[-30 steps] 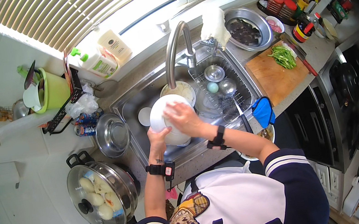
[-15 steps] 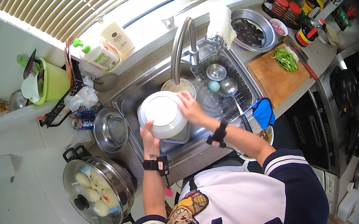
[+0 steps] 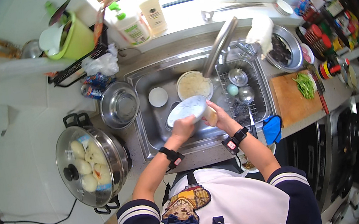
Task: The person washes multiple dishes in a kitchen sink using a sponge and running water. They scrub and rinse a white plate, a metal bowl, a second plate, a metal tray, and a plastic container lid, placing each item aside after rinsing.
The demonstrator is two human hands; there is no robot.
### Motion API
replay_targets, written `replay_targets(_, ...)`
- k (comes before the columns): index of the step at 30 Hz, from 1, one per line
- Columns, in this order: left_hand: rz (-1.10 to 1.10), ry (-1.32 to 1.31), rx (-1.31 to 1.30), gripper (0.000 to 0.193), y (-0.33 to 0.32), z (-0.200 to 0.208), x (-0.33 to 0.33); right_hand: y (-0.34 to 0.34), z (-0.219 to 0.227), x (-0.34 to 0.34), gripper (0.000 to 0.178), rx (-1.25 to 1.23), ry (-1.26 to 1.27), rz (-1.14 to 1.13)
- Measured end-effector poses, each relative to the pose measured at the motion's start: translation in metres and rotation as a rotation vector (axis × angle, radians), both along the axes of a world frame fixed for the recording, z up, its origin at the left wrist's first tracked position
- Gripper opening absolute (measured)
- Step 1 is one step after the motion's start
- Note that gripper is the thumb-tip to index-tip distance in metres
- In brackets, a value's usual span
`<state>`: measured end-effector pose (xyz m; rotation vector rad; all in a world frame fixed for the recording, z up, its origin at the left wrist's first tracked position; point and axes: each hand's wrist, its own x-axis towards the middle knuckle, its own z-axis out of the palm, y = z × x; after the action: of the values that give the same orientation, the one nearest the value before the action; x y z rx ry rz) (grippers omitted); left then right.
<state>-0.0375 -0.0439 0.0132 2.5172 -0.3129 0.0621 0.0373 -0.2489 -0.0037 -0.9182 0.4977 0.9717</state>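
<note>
Over the front of the steel sink, my left hand grips a white bowl by its near rim. The bowl is tilted, showing its pale hollow side. My right hand is closed at the bowl's right end around a small tan object, whose kind I cannot make out. Behind the bowl, under the faucet, lies a white plate or shallow bowl with a cream-coloured inside. A small round white dish is in the sink to its left.
A wire rack at the sink's right holds a ladle, a metal cup and a pale blue egg-shaped thing. Left are a metal basin and a lidded steamer of buns. Right, a cutting board bears greens and a knife.
The white bowl went from bottom-up to tilted with its hollow showing. My hands moved right within the view. The small white dish in the sink and the tan object now show.
</note>
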Motion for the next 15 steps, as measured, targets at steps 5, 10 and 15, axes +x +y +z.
replay_targets(5, -0.023, -0.12, -0.005, 0.017, -0.011, -0.01, -0.015, 0.003, -0.02, 0.009, 0.048, -0.097, -0.103, -0.017)
replay_targets(10, 0.245, -0.073, 0.023, 0.054, 0.027, -0.014, -0.029, 0.003, -0.04, 0.022, 0.055, -0.075, -0.307, -0.078)
replay_targets(15, 0.75, 0.473, -0.615, 0.07, 0.047, -0.039, -0.024, 0.015, -0.039, 0.03, 0.058, -0.022, -0.218, -0.07)
